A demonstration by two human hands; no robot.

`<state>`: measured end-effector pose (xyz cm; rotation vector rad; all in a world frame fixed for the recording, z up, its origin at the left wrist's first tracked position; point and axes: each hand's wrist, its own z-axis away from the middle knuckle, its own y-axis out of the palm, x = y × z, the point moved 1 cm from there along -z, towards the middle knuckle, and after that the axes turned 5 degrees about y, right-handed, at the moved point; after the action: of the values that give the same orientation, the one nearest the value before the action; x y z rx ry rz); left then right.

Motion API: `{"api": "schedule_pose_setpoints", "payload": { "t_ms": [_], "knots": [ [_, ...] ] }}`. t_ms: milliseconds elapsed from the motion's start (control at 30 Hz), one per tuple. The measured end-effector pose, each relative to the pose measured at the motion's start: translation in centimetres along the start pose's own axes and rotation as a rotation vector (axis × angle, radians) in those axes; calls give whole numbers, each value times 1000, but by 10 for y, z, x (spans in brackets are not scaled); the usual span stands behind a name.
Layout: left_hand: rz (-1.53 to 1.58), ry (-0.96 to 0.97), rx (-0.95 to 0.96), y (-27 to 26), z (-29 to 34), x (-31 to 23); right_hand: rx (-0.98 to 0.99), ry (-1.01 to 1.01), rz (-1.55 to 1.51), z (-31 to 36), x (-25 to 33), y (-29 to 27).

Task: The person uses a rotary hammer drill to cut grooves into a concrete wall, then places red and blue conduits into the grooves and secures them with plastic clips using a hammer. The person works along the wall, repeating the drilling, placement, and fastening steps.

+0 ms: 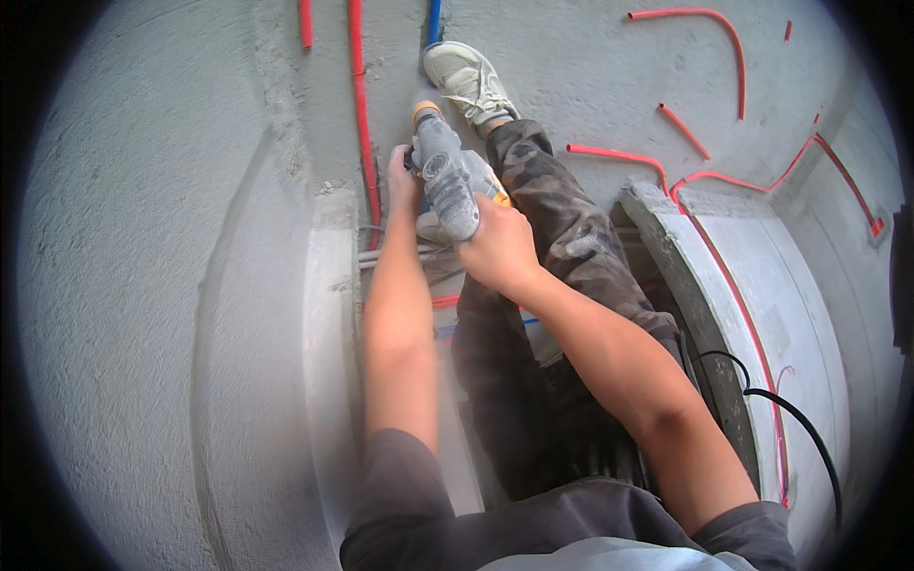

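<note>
Both my hands are on a dusty grey rotary hammer (440, 171) with orange parts, its front turned away from me. My right hand (500, 246) is closed round its rear grip. On the tool's left side, my left hand (402, 181) is wrapped round what looks like a side handle, mostly hidden by the fingers. The orange collar (426, 110) at the tool's front is close to the grey cement surface. A pale blur hides the bit beyond the collar. My light shoe (468, 84) stands just right of the tool's front.
A red conduit (360, 105) runs left of the tool, and a blue pipe (434, 21) ends near my shoe. Several loose red pipe pieces (684, 131) lie at the right. A concrete edge (657, 214) and black cable (809, 428) are beside my leg.
</note>
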<state>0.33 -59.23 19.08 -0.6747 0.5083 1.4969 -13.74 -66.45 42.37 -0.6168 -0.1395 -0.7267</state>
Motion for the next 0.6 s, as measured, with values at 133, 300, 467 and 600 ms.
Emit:
{"api": "schedule_pose_setpoints", "payload": {
  "t_ms": [133,300,467,600],
  "knots": [
    [60,-10,22,-3,-4,2,28,56,88,-1,7,1],
    [292,-202,28,-4,-16,29,45,101,99,-7,12,2],
    [205,-136,53,-5,-20,45,69,131,127,-7,14,4],
    [81,-61,44,-6,-18,43,56,148,126,-6,16,5]
  ]
}}
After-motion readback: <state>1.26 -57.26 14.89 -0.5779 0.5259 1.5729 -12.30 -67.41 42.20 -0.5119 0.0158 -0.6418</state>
